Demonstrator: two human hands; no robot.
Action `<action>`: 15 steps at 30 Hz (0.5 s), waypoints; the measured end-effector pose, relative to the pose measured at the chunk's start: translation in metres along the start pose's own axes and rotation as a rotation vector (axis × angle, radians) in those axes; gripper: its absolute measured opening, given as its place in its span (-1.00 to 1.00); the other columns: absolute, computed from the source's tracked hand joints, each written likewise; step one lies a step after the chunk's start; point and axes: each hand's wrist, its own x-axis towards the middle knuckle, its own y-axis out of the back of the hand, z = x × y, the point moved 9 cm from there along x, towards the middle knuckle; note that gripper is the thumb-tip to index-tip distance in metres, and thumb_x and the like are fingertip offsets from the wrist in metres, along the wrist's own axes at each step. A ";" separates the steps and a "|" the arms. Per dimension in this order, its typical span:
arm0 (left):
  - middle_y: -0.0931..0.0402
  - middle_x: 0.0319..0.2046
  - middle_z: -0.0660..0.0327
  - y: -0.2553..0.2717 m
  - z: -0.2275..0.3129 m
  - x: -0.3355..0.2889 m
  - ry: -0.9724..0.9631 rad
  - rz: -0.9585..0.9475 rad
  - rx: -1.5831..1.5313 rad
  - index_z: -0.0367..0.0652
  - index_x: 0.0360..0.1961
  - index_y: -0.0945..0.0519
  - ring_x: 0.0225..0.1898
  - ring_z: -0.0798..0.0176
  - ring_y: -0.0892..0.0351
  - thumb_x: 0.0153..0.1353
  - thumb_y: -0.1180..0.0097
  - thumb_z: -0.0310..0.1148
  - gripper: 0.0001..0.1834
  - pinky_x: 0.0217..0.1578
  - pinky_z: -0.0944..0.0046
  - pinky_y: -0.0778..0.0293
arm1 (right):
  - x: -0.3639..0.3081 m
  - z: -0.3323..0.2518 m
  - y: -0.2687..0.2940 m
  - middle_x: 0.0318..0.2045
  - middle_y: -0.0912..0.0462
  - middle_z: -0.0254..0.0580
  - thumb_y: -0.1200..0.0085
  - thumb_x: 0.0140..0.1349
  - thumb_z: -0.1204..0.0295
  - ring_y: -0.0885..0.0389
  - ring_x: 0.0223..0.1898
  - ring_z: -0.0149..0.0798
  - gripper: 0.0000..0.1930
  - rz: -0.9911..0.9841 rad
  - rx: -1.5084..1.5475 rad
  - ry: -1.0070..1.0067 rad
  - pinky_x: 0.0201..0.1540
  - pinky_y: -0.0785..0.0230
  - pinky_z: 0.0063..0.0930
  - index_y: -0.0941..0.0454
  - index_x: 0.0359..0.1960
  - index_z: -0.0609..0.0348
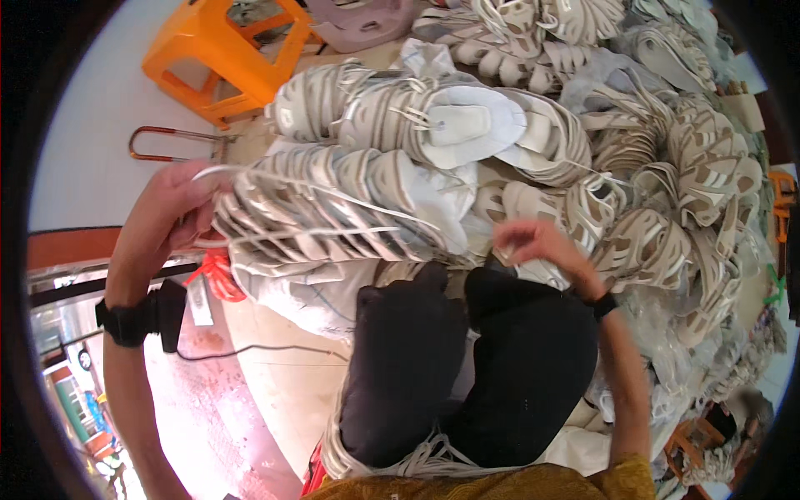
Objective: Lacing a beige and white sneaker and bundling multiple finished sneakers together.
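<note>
A stack of nested beige-and-white shoe uppers (325,196) lies in front of my knees. At the stack's left end, my left hand (187,204) is closed on a white shoelace (333,190). Two pale strands of it run from there along the stack toward the right. My right hand (546,246), a little blurred, hovers above my right knee beside other uppers. Its fingers are loosely bent and apart, with nothing visible in them. More white laces (433,454) lie across my lap.
Farther away, another stack of uppers (358,104) carries a loose white-tongued upper (471,125). Piled uppers (708,158) and clear plastic bags cover the right side. An orange stool (237,67) stands at the far left, near a red plastic bag (221,275) and a dark cable (250,350).
</note>
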 end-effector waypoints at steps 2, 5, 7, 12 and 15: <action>-0.22 -0.81 0.42 -0.029 0.029 0.015 -0.062 -0.115 0.078 -0.21 -0.47 -0.47 -0.84 0.61 -0.08 0.11 0.07 -0.22 -0.75 -0.85 0.59 0.05 | -0.001 -0.118 -0.005 -0.25 -0.52 -0.23 -0.22 -0.36 0.44 -0.43 -0.20 -0.44 -0.42 0.182 -0.523 0.304 -0.22 -0.30 -0.54 -0.43 -0.12 0.20; -0.27 -0.79 0.42 -0.051 0.096 -0.021 -0.278 -0.254 0.182 -0.22 -0.43 -0.50 -0.83 0.62 -0.09 0.12 0.05 -0.24 -0.76 -0.84 0.60 0.03 | -0.008 -0.258 -0.084 -0.32 -0.54 -0.15 -0.23 -0.36 0.44 -0.45 -0.33 -0.33 -0.45 0.183 -0.542 0.940 -0.26 -0.31 -0.48 -0.44 -0.17 0.22; -0.27 -0.79 0.41 -0.057 0.113 -0.034 -0.210 -0.255 0.200 -0.22 -0.42 -0.50 -0.82 0.62 -0.09 0.13 0.03 -0.23 -0.76 -0.83 0.59 0.03 | 0.006 -0.286 -0.129 -0.48 -0.48 -0.29 -0.18 -0.26 0.46 -0.37 -0.52 -0.43 -0.49 0.023 -0.576 0.705 -0.43 -0.22 -0.63 -0.45 -0.14 0.23; -0.28 -0.78 0.40 -0.021 0.093 -0.056 -0.200 -0.224 0.205 -0.24 -0.42 -0.50 -0.81 0.60 -0.09 0.15 0.03 -0.23 -0.74 -0.81 0.58 0.00 | -0.016 -0.289 -0.115 -0.88 -0.25 -0.44 -0.02 -0.02 0.42 -0.11 -0.84 -0.63 -0.84 -0.044 -0.603 0.833 -0.78 0.15 -0.67 -0.56 -0.56 0.27; -0.28 -0.78 0.39 0.002 0.048 -0.071 -0.069 -0.174 0.053 -0.24 -0.43 -0.49 -0.80 0.59 -0.11 0.17 0.06 -0.25 -0.75 -0.80 0.57 -0.02 | -0.015 -0.256 -0.073 -0.88 -0.27 -0.44 -0.07 -0.01 0.37 -0.11 -0.84 -0.63 -0.82 0.066 -0.493 0.444 -0.76 0.16 -0.68 -0.58 -0.54 0.26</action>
